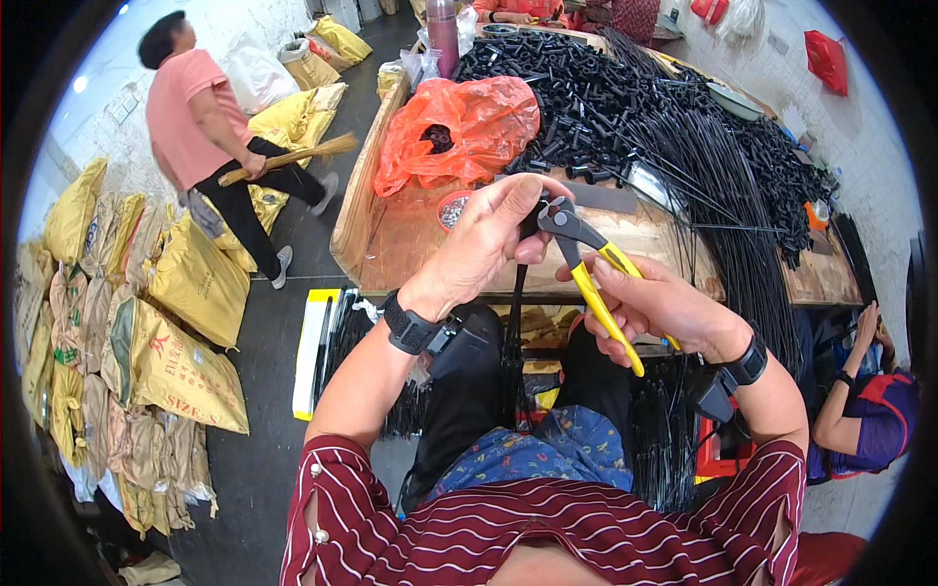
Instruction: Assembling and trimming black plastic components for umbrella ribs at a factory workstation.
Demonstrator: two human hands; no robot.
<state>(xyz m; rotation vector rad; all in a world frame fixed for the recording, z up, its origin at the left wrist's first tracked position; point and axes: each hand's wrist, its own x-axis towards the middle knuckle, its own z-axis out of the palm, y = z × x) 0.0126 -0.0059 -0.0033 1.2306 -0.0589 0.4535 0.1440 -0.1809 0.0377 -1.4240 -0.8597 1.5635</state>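
My left hand (477, 237), raised over the near edge of the table, is closed around a small black part with thumb and fingers. A thin black rod (516, 293) hangs down below those fingers. End-cutting pincers (607, 322) with yellow handles are in my right hand (669, 305), its fingers wrapped about the handles. Their dark jaws touch or nearly touch the black part beside my left thumb; the exact contact is too small to tell. Just behind my left hand sits a small red dish (450, 209) of shiny metal pieces, partly covered by it.
On the wooden table (391, 249) lie a red plastic bag (479, 112), a heap of black tubular pieces (596, 93) and long black rods (723, 195). A bottle (443, 39) stands behind. Stuffed sacks (195, 283) line the left. A person (210, 117) carries a broom; another (870, 420) sits right.
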